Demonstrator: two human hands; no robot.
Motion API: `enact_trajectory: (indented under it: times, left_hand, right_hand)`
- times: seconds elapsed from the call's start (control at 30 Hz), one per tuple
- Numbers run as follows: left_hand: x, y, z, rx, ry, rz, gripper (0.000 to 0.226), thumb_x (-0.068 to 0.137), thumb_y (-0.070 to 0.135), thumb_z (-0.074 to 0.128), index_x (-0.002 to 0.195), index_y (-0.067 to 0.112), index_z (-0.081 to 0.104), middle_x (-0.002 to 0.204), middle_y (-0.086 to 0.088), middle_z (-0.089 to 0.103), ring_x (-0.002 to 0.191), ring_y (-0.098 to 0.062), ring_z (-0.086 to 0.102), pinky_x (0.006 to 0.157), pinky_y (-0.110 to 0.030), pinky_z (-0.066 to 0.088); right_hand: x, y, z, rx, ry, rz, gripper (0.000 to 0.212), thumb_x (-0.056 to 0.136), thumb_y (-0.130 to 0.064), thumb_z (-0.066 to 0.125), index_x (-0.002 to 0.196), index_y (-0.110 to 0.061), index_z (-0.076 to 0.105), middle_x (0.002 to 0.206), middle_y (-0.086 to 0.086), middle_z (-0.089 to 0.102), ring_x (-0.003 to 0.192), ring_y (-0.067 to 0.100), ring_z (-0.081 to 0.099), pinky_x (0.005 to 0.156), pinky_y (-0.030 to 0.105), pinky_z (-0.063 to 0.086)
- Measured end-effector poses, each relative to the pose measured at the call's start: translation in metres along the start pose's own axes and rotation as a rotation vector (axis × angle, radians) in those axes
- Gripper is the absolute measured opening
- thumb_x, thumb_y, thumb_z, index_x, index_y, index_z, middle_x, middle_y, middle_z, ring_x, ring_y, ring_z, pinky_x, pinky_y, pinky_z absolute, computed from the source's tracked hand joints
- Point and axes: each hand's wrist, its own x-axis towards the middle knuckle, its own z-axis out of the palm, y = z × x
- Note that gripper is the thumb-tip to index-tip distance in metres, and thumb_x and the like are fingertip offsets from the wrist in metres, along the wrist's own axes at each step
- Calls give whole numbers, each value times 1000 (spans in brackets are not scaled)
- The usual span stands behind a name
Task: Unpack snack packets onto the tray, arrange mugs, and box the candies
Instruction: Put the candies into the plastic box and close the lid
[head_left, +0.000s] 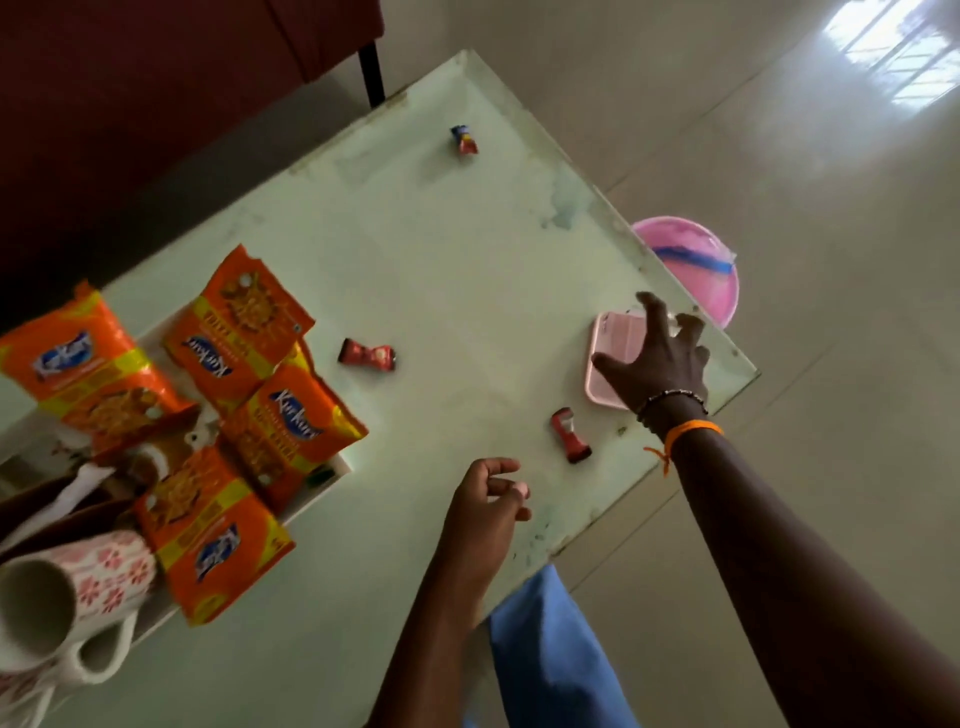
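Several orange snack packets (236, 332) lie on a white tray (340, 470) at the left. A floral mug (78, 587) lies on its side at the lower left. Three red candies sit loose on the table: one far (464, 140), one in the middle (367, 355), one near the right edge (570, 434). A small pink box (610, 343) rests near the table's right corner. My right hand (660, 358) hovers over the box with fingers spread; whether it touches the box is unclear. My left hand (485, 499) hangs above the table, fingers loosely curled, holding nothing.
The pale glass table (441, 260) ends close to the box on the right. A pink basin (698, 265) stands on the floor beyond that edge. Dark red furniture (156, 78) fills the upper left. A second mug (21, 696) peeks in at the bottom left.
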Motion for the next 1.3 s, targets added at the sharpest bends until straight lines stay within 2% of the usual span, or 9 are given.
enact_trajectory:
  times: [0.2, 0.33, 0.43, 0.67, 0.8, 0.93, 1.1, 1.23, 1.3]
  left_hand:
    - [6, 45, 17, -240, -1, 25, 49, 85, 34, 60, 128, 27, 38, 105, 6, 62, 108, -17, 58, 101, -37, 44]
    - [9, 68, 13, -544, -54, 74, 86, 60, 54, 64, 136, 34, 29, 122, 4, 57, 120, -21, 51, 100, -36, 42]
    - [11, 72, -2, -671, 68, 173, 78, 59, 43, 68, 130, 29, 36, 116, 0, 62, 111, -21, 60, 91, -35, 51]
    - [1, 50, -35, -499, 190, 237, 95, 43, 47, 80, 128, 28, 43, 128, -3, 59, 110, -20, 61, 89, -41, 54]
    - [-5, 37, -41, -452, 214, 234, 87, 44, 49, 78, 124, 25, 52, 121, 1, 64, 99, -14, 67, 78, -29, 58]
    - [-8, 23, -50, -451, 203, 233, 70, 59, 36, 81, 122, 23, 54, 118, 0, 66, 98, -14, 68, 79, -29, 57]
    - [-17, 9, -56, -502, 119, 211, 76, 54, 44, 78, 122, 26, 52, 105, 3, 71, 89, -9, 70, 67, -23, 55]
    - [-22, -3, -61, -571, 103, 210, 97, 48, 40, 82, 134, 25, 42, 131, -6, 57, 103, -15, 67, 79, -30, 57]
    - [-22, -6, -63, -553, 89, 219, 105, 43, 40, 82, 137, 29, 37, 137, -7, 50, 108, -18, 64, 87, -38, 56]
  right_hand:
    - [-7, -35, -6, 472, -31, -139, 78, 63, -25, 78, 128, -37, 37, 115, 10, 37, 78, 7, 52, 82, 18, 46]
    - [-51, -54, -2, 1001, -232, -41, 57, 65, -11, 79, 106, -26, 43, 114, 14, 46, 72, 13, 64, 85, 45, 55]
    - [-77, -57, 0, 1171, -413, 24, 51, 59, -19, 77, 92, -18, 39, 102, 8, 47, 76, 14, 63, 80, 43, 55]
    - [-105, -55, 4, 788, -577, -234, 47, 70, -31, 72, 111, -16, 54, 120, 10, 56, 105, 15, 60, 83, 30, 52]
    - [-109, -57, 14, 831, -541, -320, 21, 84, -20, 53, 101, -25, 64, 85, -7, 69, 73, -2, 63, 67, 14, 52]
    - [-110, -49, 30, 751, -358, -295, 25, 93, -17, 46, 79, -26, 64, 53, -19, 58, 56, -5, 45, 55, 16, 40]
    - [-87, -30, 49, 671, -132, -62, 25, 93, -16, 44, 82, 4, 54, 73, 19, 49, 73, 22, 43, 71, 55, 48]
    - [-83, -27, 65, 488, -301, 5, 23, 88, -5, 49, 109, 0, 58, 92, 19, 61, 95, 41, 61, 89, 59, 48]
    - [-84, -25, 67, 457, -327, -37, 28, 86, -3, 53, 113, -3, 59, 104, 24, 65, 97, 39, 62, 93, 40, 49]
